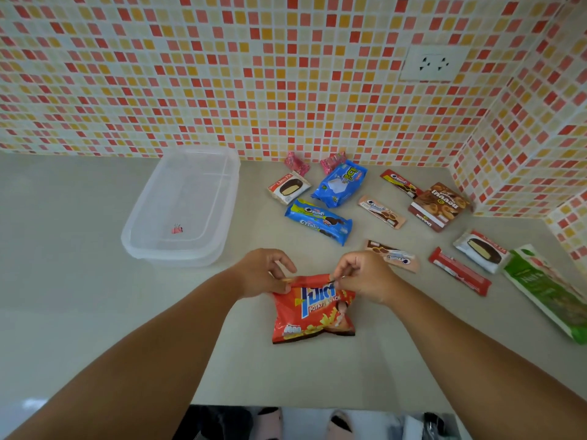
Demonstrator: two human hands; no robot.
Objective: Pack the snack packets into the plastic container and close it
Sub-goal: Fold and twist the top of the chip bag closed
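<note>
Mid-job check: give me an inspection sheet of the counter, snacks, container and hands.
Surface: beige counter, clean.
Job's things: clear container open, nearly empty, one small pink item inside; red chips bag in front; other packets lie loose to the right.
Clutter: nothing seen.
Hands: left hand and right hand pinch the chips bag's top edge.
Cables: nothing seen.
Surroundings: mosaic tile wall, socket.
</note>
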